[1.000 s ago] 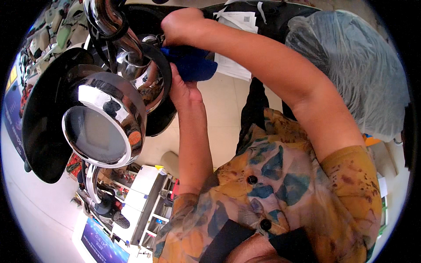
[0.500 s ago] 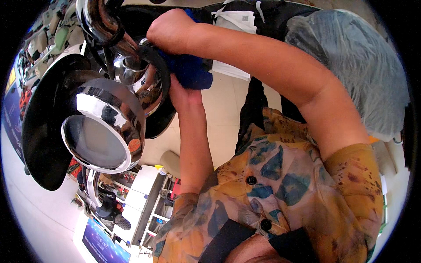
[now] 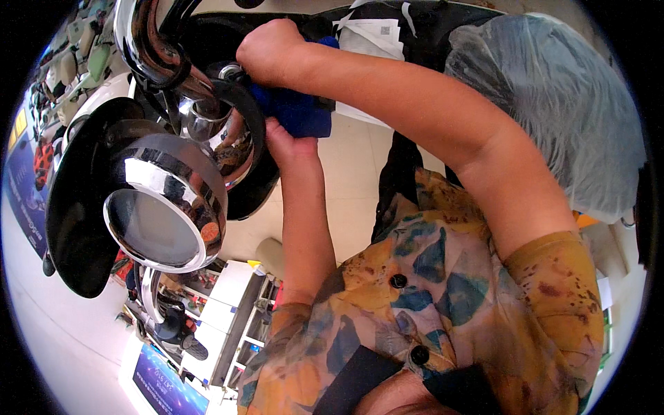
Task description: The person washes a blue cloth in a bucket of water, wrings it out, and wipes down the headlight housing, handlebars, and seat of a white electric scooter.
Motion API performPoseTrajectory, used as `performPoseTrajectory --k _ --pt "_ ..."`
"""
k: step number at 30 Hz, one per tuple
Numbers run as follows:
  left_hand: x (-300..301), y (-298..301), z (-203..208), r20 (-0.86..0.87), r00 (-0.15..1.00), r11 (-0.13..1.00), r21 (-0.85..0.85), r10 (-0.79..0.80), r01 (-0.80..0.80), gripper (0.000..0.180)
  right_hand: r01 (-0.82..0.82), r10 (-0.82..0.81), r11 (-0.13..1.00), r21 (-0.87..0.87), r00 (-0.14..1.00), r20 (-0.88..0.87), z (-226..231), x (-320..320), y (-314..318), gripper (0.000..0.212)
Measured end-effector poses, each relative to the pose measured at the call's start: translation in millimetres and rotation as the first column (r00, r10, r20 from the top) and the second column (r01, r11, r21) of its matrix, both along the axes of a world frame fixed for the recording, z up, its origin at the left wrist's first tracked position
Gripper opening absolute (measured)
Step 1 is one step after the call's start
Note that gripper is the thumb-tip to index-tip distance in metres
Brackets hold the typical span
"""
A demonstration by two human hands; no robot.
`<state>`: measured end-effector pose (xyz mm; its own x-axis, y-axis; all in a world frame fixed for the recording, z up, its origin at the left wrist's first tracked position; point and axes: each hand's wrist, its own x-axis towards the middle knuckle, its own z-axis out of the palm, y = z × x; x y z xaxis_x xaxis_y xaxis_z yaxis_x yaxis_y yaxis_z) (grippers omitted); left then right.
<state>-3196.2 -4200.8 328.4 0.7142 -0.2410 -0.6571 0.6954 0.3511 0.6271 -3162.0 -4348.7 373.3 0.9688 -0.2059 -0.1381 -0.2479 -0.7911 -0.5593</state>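
A folded blue cloth (image 3: 299, 111) lies bunched between my hands, against the dark body of a scooter or motorbike. My right hand (image 3: 271, 52) is closed in a fist at the cloth's upper part, its fingertips turned out of sight. From below, my left hand (image 3: 292, 142) grips the cloth's lower edge, thumb showing and the other fingers hidden. Just left of both hands are a black-rimmed chrome housing (image 3: 238, 149) and a bent chrome handlebar (image 3: 149, 48). Nearer to me sits a round chrome-ringed gauge (image 3: 155, 228).
A black curved shield (image 3: 79, 207) stands left of the gauge. Clear plastic (image 3: 546, 111) covers a bulky thing at right. White papers (image 3: 373, 38) lie on a dark surface beyond my right forearm. Shelving (image 3: 228, 318) and a blue display board (image 3: 166, 380) are at lower left.
My right fist has shifted slightly right and down, and the cloth shows differently around its wrist. The gauge and black shield have moved a little to the right. Both hands stay closed.
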Motion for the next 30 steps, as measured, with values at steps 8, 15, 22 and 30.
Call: performPoseTrajectory --k 8,15,22,30 --pt "-5 18 -11 -0.040 0.999 0.987 0.158 -0.037 0.043 0.043 0.068 -0.064 0.995 0.071 0.996 -0.057 0 -1 -2 0.022" --pt "1 28 -6 -0.068 0.997 0.983 0.180 -0.024 0.036 0.041 0.156 -0.136 0.971 0.182 0.984 -0.114 -39 -23 -8 0.032" --pt "11 35 -17 -0.011 0.996 0.992 0.095 -0.087 0.087 0.037 0.187 -0.190 0.975 0.118 0.982 0.019 -46 -30 -9 0.028" --pt "10 35 -27 -0.009 0.998 0.985 0.165 -0.056 0.057 0.039 0.072 -0.068 0.989 0.131 0.997 -0.037 -34 -29 -4 0.022"
